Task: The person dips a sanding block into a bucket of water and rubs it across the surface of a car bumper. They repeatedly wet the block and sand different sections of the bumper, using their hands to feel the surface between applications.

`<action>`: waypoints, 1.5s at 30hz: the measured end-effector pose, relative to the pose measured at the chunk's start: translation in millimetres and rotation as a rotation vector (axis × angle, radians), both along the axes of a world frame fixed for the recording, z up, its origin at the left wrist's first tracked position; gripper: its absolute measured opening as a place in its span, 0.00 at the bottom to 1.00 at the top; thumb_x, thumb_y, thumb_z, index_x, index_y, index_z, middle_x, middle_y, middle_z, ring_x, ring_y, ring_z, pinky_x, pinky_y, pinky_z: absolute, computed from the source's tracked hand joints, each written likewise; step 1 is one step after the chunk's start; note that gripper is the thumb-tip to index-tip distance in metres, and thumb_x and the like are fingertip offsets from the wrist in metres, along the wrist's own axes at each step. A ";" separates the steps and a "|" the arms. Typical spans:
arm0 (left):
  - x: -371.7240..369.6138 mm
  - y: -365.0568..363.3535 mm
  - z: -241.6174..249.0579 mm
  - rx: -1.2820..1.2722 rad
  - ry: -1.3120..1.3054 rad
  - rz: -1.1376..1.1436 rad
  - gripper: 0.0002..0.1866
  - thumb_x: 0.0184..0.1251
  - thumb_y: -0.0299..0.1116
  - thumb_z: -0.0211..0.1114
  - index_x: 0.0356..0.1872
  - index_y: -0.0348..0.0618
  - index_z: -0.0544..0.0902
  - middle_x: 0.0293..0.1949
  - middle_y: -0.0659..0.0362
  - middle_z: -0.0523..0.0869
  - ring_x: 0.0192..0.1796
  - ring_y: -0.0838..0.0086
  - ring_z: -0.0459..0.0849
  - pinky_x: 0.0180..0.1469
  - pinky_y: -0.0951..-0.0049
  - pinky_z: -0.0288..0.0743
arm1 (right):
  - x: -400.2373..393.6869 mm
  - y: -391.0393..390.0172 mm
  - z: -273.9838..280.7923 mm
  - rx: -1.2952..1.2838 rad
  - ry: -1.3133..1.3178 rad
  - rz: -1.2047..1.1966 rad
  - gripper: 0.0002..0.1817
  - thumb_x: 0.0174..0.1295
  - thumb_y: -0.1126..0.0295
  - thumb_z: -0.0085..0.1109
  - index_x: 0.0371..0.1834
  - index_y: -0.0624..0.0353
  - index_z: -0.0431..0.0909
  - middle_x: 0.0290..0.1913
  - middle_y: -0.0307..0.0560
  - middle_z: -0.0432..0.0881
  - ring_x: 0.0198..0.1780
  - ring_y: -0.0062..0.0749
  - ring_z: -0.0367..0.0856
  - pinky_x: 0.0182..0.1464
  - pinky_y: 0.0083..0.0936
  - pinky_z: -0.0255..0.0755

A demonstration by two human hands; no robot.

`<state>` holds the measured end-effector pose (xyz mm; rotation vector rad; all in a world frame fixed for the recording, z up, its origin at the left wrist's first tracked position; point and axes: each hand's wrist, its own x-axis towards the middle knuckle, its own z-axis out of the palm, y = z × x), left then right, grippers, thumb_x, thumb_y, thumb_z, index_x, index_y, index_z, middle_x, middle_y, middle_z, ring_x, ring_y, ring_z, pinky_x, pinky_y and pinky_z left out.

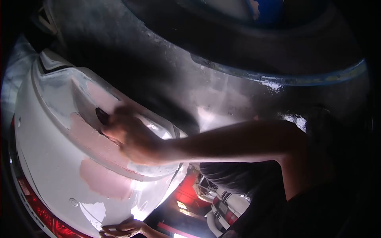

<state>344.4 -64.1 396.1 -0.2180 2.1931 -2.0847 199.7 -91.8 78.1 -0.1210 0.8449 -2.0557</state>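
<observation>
A white curved car body panel (47, 115) fills the left side, with pink filler patches (105, 178) across its surface and a red tail light (59, 228) along its lower edge. My right hand (133, 137), smeared a little by motion, presses on the panel over the pink area. Its fingers are closed round a small dark block (102, 116) that sticks out past the fingertips; the rest of the block is hidden by the hand. Lower down, my left hand (123, 229) lies on the panel's bottom edge with its fingers stretched out, partly cut by the frame.
Beyond the panel spreads a grey, stained floor (222, 95). A large dark round object with a blue rim (309, 79) stands at the top. Past my arm, at the lower right, are a red surface (188, 190) and a white part with dark stripes (236, 200).
</observation>
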 end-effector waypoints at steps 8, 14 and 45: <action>-45.9 9.9 -50.2 -0.026 -0.218 -0.067 0.14 0.81 0.27 0.52 0.58 0.24 0.73 0.59 0.32 0.77 0.66 0.34 0.77 0.62 0.22 0.74 | -15.9 -10.8 -1.7 0.091 0.183 0.243 0.06 0.66 0.81 0.58 0.42 0.62 0.84 0.40 0.52 0.80 0.47 0.48 0.81 0.52 0.39 0.77; -6.1 -0.3 -18.9 -0.005 0.032 0.010 0.24 0.84 0.40 0.41 0.66 0.33 0.74 0.67 0.40 0.75 0.71 0.41 0.72 0.68 0.30 0.66 | -14.1 18.8 -1.8 0.036 0.112 0.136 0.07 0.59 0.82 0.58 0.39 0.65 0.83 0.44 0.55 0.78 0.53 0.50 0.79 0.55 0.43 0.76; -3.1 -2.8 -15.3 0.011 0.062 -0.046 0.30 0.87 0.47 0.33 0.73 0.48 0.77 0.75 0.49 0.73 0.77 0.53 0.69 0.74 0.37 0.60 | -52.2 -6.8 -21.1 0.019 0.254 0.360 0.09 0.64 0.73 0.60 0.35 0.69 0.84 0.44 0.66 0.82 0.54 0.55 0.80 0.63 0.44 0.74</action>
